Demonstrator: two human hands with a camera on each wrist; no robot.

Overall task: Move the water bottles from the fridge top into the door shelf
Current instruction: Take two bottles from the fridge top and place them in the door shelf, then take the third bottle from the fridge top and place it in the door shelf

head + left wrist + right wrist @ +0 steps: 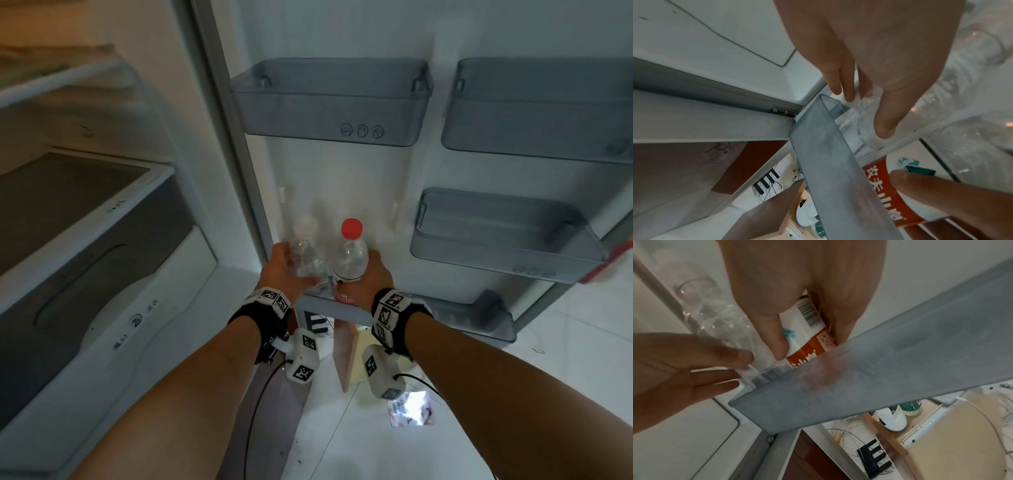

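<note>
- Left hand is gripping the clear bottle, white cap, at centre frame; fingers are lying along its side, thumb wrapping round the front.
- Right hand is gripping the red-cap bottle around its label, thumb and fingers curling round it.
- Both bottles are standing upright, side by side, bases sitting inside the low door shelf, behind its grey front wall.
- Three upper bins are hanging on the door, upper centre and right.
</note>
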